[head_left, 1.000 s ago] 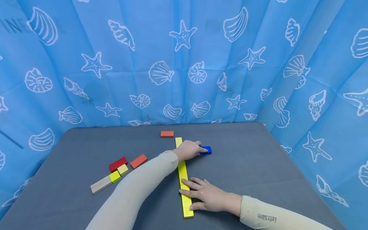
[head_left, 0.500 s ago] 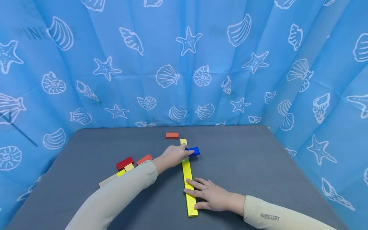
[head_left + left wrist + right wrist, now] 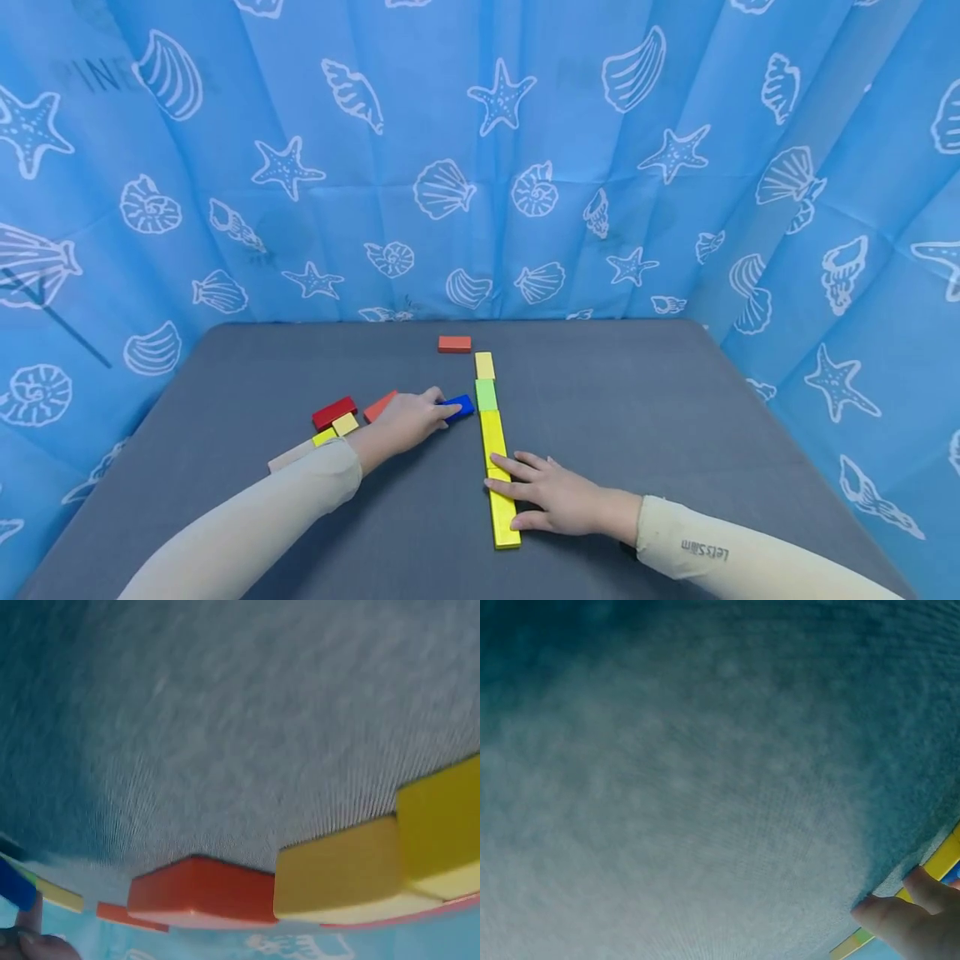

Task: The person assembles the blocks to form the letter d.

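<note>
My left hand (image 3: 405,423) pinches a blue block (image 3: 460,407) just left of a line of blocks, its index finger lying along the top. In the left wrist view the blue block (image 3: 15,886) shows at the lower left corner beside the fingertips. The line runs away from me: two long yellow blocks (image 3: 492,437) end to end, a light green block (image 3: 486,395), then a pale yellow block (image 3: 484,365) at the far end. My right hand (image 3: 562,497) rests with spread fingers on the nearer yellow blocks, around their joint.
Left of the line lie a red block (image 3: 334,412), an orange block (image 3: 380,406) partly behind the left hand, a small pale yellow block (image 3: 345,424), a bright yellow one (image 3: 324,436) and a beige one (image 3: 291,457). Another orange block (image 3: 454,344) lies at the back. A blue curtain (image 3: 480,167) hangs behind the table.
My left hand has carried the blue block leftward from the right side of the line, across it, to its left side. The right hand stays on the yellow blocks.
</note>
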The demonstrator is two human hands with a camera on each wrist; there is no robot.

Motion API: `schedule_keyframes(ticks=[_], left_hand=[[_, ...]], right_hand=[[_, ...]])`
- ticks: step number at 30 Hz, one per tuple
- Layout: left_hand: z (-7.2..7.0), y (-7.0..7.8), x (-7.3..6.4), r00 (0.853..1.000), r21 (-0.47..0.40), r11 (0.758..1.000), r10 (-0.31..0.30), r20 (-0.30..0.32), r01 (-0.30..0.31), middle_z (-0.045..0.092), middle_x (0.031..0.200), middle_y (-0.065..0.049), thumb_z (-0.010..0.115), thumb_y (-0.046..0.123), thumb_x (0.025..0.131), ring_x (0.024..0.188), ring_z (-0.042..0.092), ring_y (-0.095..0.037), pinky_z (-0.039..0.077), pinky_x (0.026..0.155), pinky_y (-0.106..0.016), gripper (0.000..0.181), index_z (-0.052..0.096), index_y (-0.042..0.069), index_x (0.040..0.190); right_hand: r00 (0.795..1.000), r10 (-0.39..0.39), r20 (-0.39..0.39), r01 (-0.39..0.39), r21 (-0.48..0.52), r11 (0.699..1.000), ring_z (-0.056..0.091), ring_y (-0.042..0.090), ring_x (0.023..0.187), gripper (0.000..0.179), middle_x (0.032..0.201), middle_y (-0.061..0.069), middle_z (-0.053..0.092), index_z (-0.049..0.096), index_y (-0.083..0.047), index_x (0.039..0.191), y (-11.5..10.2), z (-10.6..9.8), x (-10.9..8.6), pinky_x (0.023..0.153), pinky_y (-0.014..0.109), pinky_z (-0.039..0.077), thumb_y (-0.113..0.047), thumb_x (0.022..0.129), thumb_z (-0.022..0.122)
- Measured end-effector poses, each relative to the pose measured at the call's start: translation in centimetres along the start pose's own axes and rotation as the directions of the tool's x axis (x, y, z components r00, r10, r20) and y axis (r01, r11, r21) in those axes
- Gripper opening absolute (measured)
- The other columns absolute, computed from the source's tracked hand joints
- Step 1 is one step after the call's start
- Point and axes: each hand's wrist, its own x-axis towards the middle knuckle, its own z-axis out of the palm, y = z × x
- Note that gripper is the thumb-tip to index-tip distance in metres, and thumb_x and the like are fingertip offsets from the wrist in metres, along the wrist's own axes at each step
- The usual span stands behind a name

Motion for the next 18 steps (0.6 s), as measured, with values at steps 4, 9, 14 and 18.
schedule_keyframes(ticks=[4, 9, 14, 18], left_hand=[[0.3, 0.1, 0.0, 0.997, 0.009, 0.999, -0.033, 0.07, 0.033, 0.062, 0.108, -0.009, 0.07, 0.027, 0.091, 0.074, 0.062, -0.017, 0.052, 0.063, -0.025, 0.042, 0.063, 0.024, 0.132], [0.4, 0.4, 0.4, 0.994, 0.035, 0.999, -0.04, 0.1, 0.037, 0.062, 0.108, -0.007, 0.069, 0.029, 0.091, 0.074, 0.061, -0.016, 0.052, 0.065, -0.025, 0.043, 0.062, 0.026, 0.134], [0.1, 0.6, 0.7, 0.993, 0.034, 0.999, -0.037, 0.112, 0.033, 0.062, 0.11, -0.007, 0.069, 0.029, 0.091, 0.076, 0.061, -0.017, 0.052, 0.068, -0.026, 0.044, 0.061, 0.026, 0.134], [0.2, 0.6, 0.8, 0.992, 0.034, 0.999, -0.044, 0.118, 0.04, 0.062, 0.115, -0.007, 0.068, 0.03, 0.092, 0.08, 0.063, -0.018, 0.053, 0.071, -0.028, 0.045, 0.06, 0.026, 0.135]], right_hand=[[1.0, -0.019, -0.003, 0.019, 0.015, 1.0, 0.025, 0.039, 0.141, 0.058, 0.161, -0.002, 0.018, 0.035, -0.027, 0.152, 0.1, 0.0, 0.1, 0.099, 0.069, 0.03, -0.051, 0.099, 0.044], [0.996, -0.085, -0.031, 0.086, 0.011, 0.996, 0.025, 0.042, 0.14, 0.058, 0.162, -0.004, 0.015, 0.031, -0.03, 0.153, 1.2, 0.7, 0.1, 0.095, 0.071, 0.033, -0.052, 0.1, 0.039], [0.999, -0.036, -0.014, 0.036, 0.05, 0.998, 0.024, 0.042, 0.141, 0.06, 0.161, -0.002, 0.018, 0.035, -0.027, 0.152, 0.2, 0.1, 0.0, 0.098, 0.071, 0.029, -0.053, 0.099, 0.042], [1.0, -0.007, -0.004, 0.007, 0.034, 0.999, 0.024, 0.039, 0.142, 0.059, 0.161, 0.0, 0.02, 0.036, -0.025, 0.152, -0.1, -0.1, 0.2, 0.1, 0.069, 0.029, -0.049, 0.099, 0.046]])
